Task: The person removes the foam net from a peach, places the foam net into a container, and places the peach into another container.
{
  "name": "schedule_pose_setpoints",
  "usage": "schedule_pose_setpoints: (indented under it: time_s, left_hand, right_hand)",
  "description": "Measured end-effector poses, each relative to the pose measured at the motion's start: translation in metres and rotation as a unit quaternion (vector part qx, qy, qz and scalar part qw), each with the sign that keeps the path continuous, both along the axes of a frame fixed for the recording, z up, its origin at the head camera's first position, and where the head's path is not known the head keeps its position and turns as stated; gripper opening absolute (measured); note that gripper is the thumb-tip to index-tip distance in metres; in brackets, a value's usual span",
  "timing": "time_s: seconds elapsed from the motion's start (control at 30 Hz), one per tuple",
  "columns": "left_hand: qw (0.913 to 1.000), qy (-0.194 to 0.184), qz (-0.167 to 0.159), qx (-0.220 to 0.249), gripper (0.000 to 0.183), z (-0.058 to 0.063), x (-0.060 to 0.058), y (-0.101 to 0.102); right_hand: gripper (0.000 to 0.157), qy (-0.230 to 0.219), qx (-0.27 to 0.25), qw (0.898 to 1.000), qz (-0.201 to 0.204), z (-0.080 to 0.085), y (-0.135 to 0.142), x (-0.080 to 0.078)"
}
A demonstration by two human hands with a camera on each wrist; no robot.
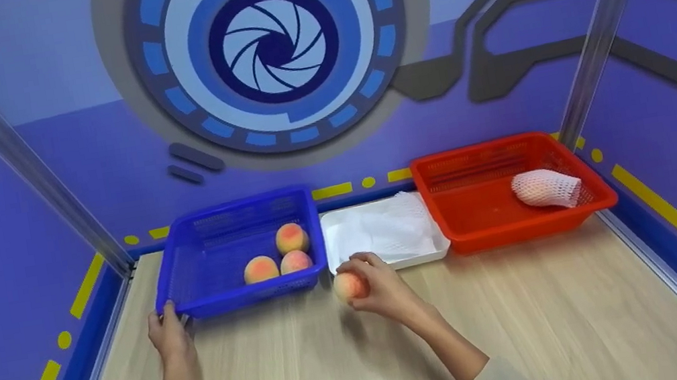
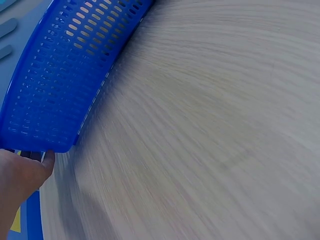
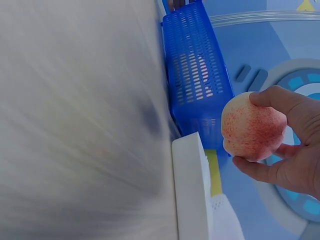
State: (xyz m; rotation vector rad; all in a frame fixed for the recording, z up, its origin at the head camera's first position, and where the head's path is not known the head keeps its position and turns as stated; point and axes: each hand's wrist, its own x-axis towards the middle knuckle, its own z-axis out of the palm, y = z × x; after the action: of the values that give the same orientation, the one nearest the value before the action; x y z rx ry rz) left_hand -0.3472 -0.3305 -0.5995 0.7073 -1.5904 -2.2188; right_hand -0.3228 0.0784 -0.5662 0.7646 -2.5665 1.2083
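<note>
My right hand (image 1: 381, 286) holds a peach (image 1: 351, 286) between thumb and fingers, just in front of the white tray (image 1: 392, 265) and to the right of the blue basket (image 1: 220, 302). In the right wrist view this peach (image 3: 252, 127) shows a pale side and a red blush. At the basket's front left corner, my left hand (image 1: 171, 335) grips the rim, thumb on the near side in the left wrist view. Inside that basket are three peaches, one behind (image 1: 292, 239) and two nearer the front wall, partly hidden by it.
White foam net sleeves (image 1: 385, 230) lie in the white tray. To its right stands a red basket (image 1: 502, 236) with a net-wrapped fruit (image 1: 545, 188) inside. Purple panels (image 1: 374, 157) enclose the wooden tabletop (image 1: 313, 371) at the back and sides.
</note>
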Motion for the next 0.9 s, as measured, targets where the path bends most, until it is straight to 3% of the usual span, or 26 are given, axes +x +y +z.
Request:
schedule_pose_setpoints:
  time_s: [0.13,0.43,0.67,0.9]
  left_hand:
    - [1.0,-0.003,0.005,-0.006,0.056,-0.005,-0.002,-0.002]
    - [0.9997,0.007,0.023,-0.009,0.054,-0.003,-0.004,0.0]
    - [0.9999,0.005,0.014,-0.006,0.055,-0.003,-0.008,0.003]
    - [0.9998,0.007,0.017,-0.003,0.054,-0.007,-0.004,-0.001]
  right_hand:
    - [0.053,-0.004,-0.002,1.0,0.004,0.004,-0.008,-0.001]
    - [0.052,0.01,-0.021,0.999,0.023,0.012,-0.023,-0.004]
    - [0.052,-0.013,-0.047,0.999,0.022,0.019,-0.03,-0.005]
    - [0.052,-0.022,-0.054,0.998,0.03,0.022,-0.04,-0.007]
